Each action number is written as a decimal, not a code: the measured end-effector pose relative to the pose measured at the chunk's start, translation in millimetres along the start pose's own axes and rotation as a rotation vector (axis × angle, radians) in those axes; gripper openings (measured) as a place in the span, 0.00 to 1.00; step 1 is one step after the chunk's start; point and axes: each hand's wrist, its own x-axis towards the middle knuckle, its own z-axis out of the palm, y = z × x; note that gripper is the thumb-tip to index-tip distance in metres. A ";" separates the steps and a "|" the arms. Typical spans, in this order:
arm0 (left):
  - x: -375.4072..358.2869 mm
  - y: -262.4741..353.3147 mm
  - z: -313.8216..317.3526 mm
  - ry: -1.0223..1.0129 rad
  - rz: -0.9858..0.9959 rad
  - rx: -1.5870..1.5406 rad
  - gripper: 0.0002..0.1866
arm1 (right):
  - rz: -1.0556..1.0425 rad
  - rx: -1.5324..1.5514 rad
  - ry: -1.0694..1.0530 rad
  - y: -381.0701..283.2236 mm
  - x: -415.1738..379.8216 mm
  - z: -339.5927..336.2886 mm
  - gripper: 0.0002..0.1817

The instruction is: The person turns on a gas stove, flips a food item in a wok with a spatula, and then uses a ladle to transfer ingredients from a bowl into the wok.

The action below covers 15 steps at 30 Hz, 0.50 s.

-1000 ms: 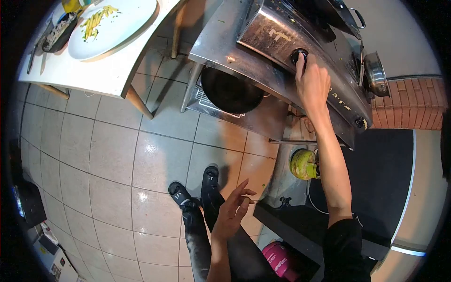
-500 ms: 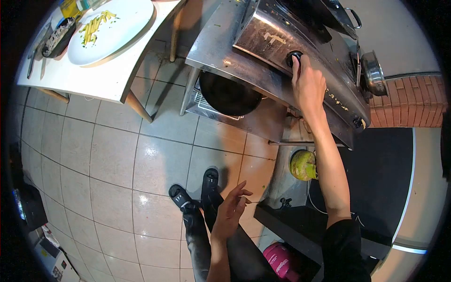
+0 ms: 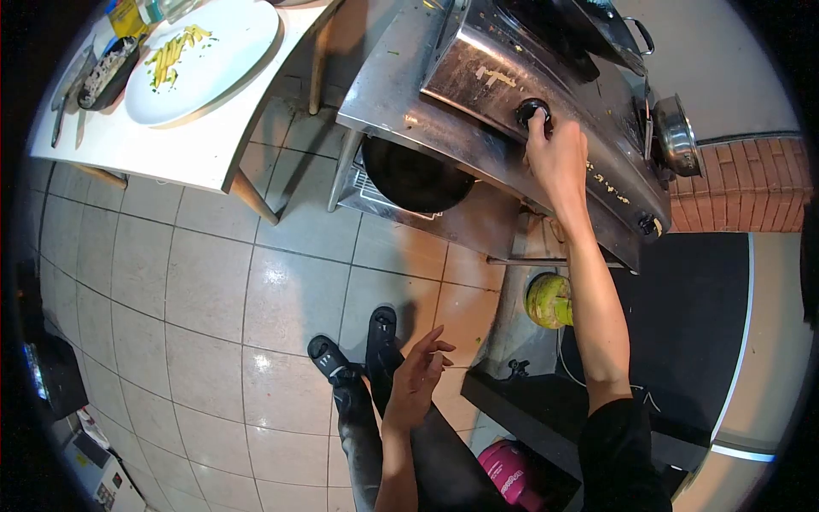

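My right hand [image 3: 559,162] is at the front of a metal gas stove [image 3: 482,77]. Its thumb and curled fingers pinch the black stove knob [image 3: 531,111], and the fingertips are partly hidden. My left hand [image 3: 418,380] hangs over my legs with its fingers apart, holding nothing. On the stove sits a dark pan [image 3: 601,38], its side handle toward the wall. A second black knob [image 3: 650,225] is at the stove's other end.
On a white table [image 3: 192,158] are a plate [image 3: 196,94] with yellow food strips and a small black dish [image 3: 109,72]. A wok [image 3: 416,175] rests below the stove. Nearby are a metal pot [image 3: 676,136], a green gas cylinder [image 3: 548,300] and a pink container [image 3: 505,469].
My right hand has shifted slightly down and left at the knob, leaving more of the knob showing. My left hand has barely moved.
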 end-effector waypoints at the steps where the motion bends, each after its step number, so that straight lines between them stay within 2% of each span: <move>1: 0.2 3.4 0.3 0.001 0.004 0.003 0.22 | 0.012 -0.030 0.004 -6.2 -2.6 -6.4 0.18; 3: 2.0 10.7 2.4 0.013 -0.021 0.014 0.22 | 0.020 -0.057 0.013 -10.8 1.7 -11.2 0.17; 5: 5.8 19.5 3.9 0.018 -0.002 0.013 0.21 | 0.318 0.287 -0.236 -5.9 7.0 -7.8 0.16; 9: 13.8 27.3 6.5 0.030 0.051 0.008 0.20 | 0.332 0.408 -0.339 3.2 17.3 -4.1 0.14; 11: 16.8 35.2 6.2 0.030 0.044 0.039 0.20 | 0.446 0.539 -0.397 2.5 19.7 -3.5 0.12; 12: 18.0 38.3 6.8 0.024 0.039 0.062 0.20 | 0.451 0.538 -0.399 1.6 19.3 -5.1 0.12; 14: 19.1 40.9 7.7 0.027 0.044 0.052 0.20 | 0.210 0.330 -0.375 -0.3 17.9 -10.3 0.12; 15: 19.5 42.0 8.0 0.034 0.058 0.042 0.19 | 0.209 0.327 -0.376 4.1 17.3 -9.6 0.12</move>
